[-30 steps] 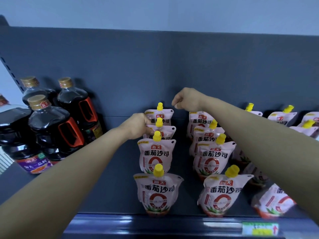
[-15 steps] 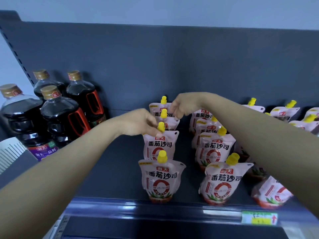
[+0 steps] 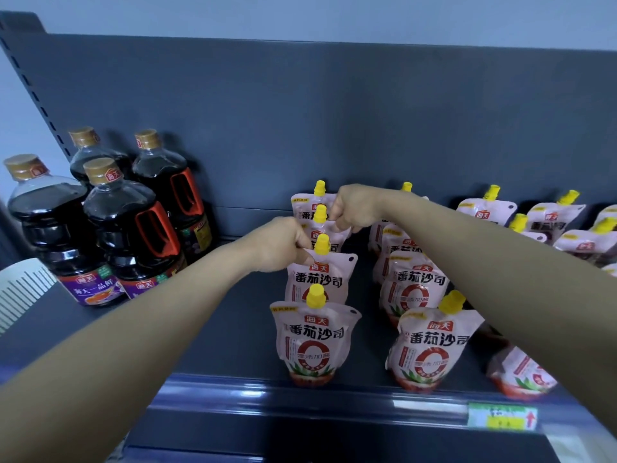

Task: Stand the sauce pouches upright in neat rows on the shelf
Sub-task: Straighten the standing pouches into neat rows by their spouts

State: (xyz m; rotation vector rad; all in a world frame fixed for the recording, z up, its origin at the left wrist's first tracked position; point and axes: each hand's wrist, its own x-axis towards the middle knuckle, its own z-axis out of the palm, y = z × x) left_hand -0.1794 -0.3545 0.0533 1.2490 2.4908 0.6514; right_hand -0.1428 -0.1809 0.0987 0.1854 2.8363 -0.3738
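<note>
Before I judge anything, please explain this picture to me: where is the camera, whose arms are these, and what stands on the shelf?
There is no machine here. A person wears a wide-angle camera on the head, so you look forward and down along their two bare arms.

The dark shelf carries pale sauce pouches with yellow caps, standing in rows that run from front to back. At the left stand dark bottles with orange handles. A price tag sits on the shelf's front edge.

The left hand pinches the top left corner of the second pouch in the left row. The right hand grips the top of the pouch behind it, which is mostly hidden. At the lower right, one pouch appears to lean, partly hidden by the right arm.
</note>
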